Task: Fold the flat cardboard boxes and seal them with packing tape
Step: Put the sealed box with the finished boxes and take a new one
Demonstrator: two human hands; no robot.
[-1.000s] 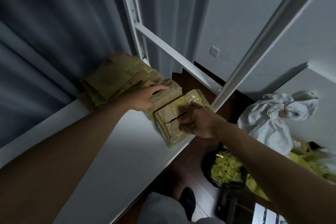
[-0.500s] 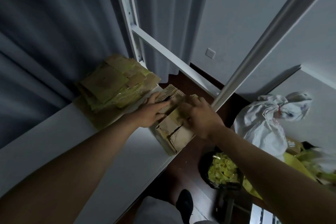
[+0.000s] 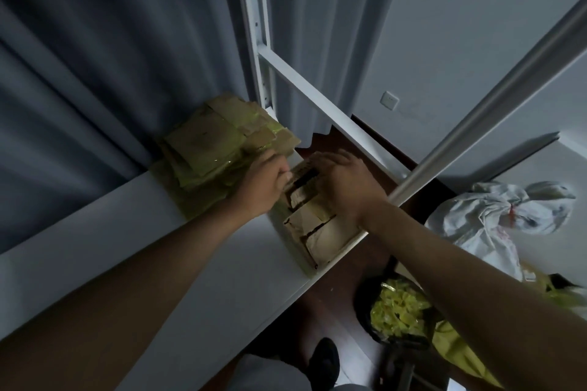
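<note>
Both hands (image 3: 305,181) farther up box (image 3: 317,228)

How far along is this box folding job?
Done, it seems: a pile of boxes bound in yellowish tape lies at the back of the shelf. In hand: the left hand and right hand are both on a box at the shelf's edge; whether it is fully sealed I cannot tell. No flat boxes or tape roll show, so what remains is unclear.

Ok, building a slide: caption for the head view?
Both hands on a cardboard box at the shelf edge.
</note>
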